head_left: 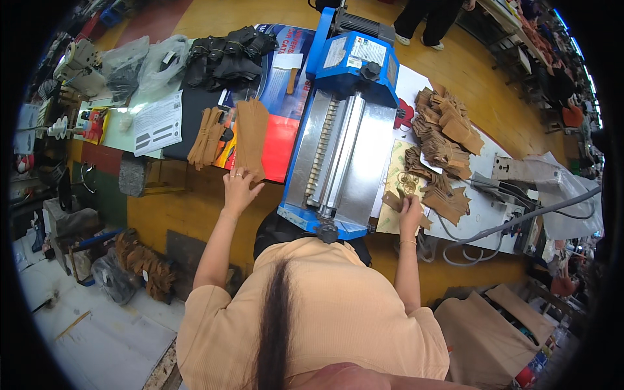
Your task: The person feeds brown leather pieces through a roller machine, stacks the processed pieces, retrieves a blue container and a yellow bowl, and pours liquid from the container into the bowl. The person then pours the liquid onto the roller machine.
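Note:
A blue roller machine (351, 52) with long shiny metal rollers (341, 156) stands right in front of me. To its left, my left hand (239, 190) lies at the near end of a stack of long brown leather pieces (252, 133), thumb and fingers apart. Beyond that hand, a bundle of narrower brown strips (207, 138) sits to the left. On the machine's right, my right hand (410, 218) pinches a small brown leather piece (392, 201) over a yellowish sheet (389, 223). Rubber bands (408, 182) lie just past its fingers.
Bundled brown leather pieces (448, 123) cover the right table. Black bundles (227, 57), plastic bags (162, 62) and a printed sheet (159, 123) occupy the left. A grey cable (520, 218) loops at the right edge. Another person's legs (429, 19) show at the far side.

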`<action>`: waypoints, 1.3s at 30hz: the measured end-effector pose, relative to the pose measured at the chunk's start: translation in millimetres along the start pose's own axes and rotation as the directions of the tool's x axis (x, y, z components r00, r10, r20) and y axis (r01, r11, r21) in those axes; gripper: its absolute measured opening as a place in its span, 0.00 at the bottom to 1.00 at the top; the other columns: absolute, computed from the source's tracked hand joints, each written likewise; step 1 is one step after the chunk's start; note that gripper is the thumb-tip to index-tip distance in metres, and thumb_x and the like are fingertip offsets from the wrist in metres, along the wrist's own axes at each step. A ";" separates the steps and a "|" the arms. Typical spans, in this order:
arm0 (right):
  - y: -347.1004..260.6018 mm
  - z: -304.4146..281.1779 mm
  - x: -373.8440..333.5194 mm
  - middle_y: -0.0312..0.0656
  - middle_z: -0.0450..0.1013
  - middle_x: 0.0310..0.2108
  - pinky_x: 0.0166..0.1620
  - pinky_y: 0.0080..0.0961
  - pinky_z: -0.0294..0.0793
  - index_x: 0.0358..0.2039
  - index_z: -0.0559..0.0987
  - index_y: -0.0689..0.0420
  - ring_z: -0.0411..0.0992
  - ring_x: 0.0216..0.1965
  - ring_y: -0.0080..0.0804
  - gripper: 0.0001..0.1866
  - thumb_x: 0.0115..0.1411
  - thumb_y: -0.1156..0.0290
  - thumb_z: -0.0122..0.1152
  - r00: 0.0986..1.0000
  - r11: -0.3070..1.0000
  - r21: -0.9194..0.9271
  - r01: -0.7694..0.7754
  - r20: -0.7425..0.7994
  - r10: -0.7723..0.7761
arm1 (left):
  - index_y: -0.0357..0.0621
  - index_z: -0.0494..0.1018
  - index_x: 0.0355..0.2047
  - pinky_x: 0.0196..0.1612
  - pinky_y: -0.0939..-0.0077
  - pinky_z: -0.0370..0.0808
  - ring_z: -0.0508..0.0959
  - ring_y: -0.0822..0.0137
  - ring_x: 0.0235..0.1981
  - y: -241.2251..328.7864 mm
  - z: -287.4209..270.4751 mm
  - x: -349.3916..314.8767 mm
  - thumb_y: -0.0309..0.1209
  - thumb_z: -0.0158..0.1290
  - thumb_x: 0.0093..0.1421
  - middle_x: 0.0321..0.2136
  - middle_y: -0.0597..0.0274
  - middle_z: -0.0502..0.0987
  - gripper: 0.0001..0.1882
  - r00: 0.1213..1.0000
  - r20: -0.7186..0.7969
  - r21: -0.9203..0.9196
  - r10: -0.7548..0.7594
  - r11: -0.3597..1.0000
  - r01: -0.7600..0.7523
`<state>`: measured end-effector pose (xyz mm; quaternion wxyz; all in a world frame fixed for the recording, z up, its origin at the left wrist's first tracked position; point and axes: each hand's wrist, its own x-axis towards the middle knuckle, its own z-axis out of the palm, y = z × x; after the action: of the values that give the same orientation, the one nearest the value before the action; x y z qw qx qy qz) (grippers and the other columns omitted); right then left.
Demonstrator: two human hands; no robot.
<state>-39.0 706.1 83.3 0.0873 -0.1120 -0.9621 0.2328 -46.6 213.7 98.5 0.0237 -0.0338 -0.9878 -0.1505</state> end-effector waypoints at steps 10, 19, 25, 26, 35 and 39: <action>-80.1 -42.6 71.9 0.43 0.77 0.28 0.35 0.22 0.72 0.34 0.78 0.61 0.74 0.28 0.26 0.09 0.57 0.69 0.60 0.956 0.884 0.465 -0.042 0.276 -0.100 | 0.44 0.78 0.37 0.49 0.63 0.64 0.70 0.56 0.46 63.1 -4.8 54.6 0.33 0.57 0.54 0.40 0.57 0.73 0.11 0.998 -0.066 -0.421 -0.017 0.907 -0.013; -155.1 -13.1 87.0 0.46 0.77 0.26 0.35 0.32 0.73 0.30 0.81 0.58 0.76 0.28 0.41 0.10 0.54 0.64 0.60 0.801 0.958 0.278 0.074 0.555 -0.223 | 0.37 0.78 0.37 0.36 0.73 0.73 0.75 0.64 0.32 133.4 4.0 83.3 0.31 0.55 0.55 0.33 0.54 0.74 0.12 0.985 0.175 -0.749 0.004 0.650 0.130; -178.6 1.8 85.2 0.47 0.76 0.25 0.35 0.31 0.73 0.32 0.79 0.60 0.75 0.28 0.42 0.10 0.54 0.66 0.60 0.774 0.939 0.312 0.144 0.555 -0.304 | 0.39 0.78 0.36 0.36 0.73 0.72 0.74 0.64 0.30 141.3 13.5 82.7 0.31 0.56 0.54 0.31 0.55 0.75 0.11 0.981 0.187 -0.667 -0.053 0.727 0.166; -180.3 2.2 85.2 0.47 0.76 0.25 0.35 0.30 0.73 0.32 0.79 0.61 0.75 0.28 0.42 0.10 0.55 0.66 0.60 0.769 0.941 0.306 0.145 0.563 -0.302 | 0.40 0.78 0.35 0.36 0.72 0.71 0.73 0.63 0.29 141.3 12.6 82.5 0.31 0.56 0.54 0.31 0.54 0.74 0.11 0.981 0.189 -0.645 -0.054 0.746 0.165; -166.5 -11.7 85.3 0.41 0.74 0.21 0.32 0.25 0.71 0.35 0.77 0.60 0.73 0.24 0.30 0.12 0.51 0.69 0.65 0.756 0.934 0.358 0.003 0.610 -0.236 | 0.34 0.77 0.35 0.39 0.73 0.71 0.75 0.64 0.32 139.6 15.1 89.1 0.42 0.53 0.59 0.30 0.52 0.77 0.19 0.932 0.344 -0.688 -0.113 0.645 0.332; -160.2 -18.8 81.3 0.39 0.72 0.21 0.32 0.24 0.71 0.37 0.77 0.59 0.72 0.25 0.29 0.15 0.49 0.70 0.67 0.729 0.936 0.352 -0.026 0.647 -0.223 | 0.33 0.76 0.34 0.35 0.76 0.71 0.74 0.71 0.28 136.3 13.0 93.7 0.47 0.52 0.60 0.27 0.60 0.77 0.24 0.855 0.506 -0.778 -0.117 0.366 0.510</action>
<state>-140.9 596.2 184.1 -0.2389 0.0491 -0.8773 0.4133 -130.3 353.0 131.8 -0.2120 0.1246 -0.7268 -0.6413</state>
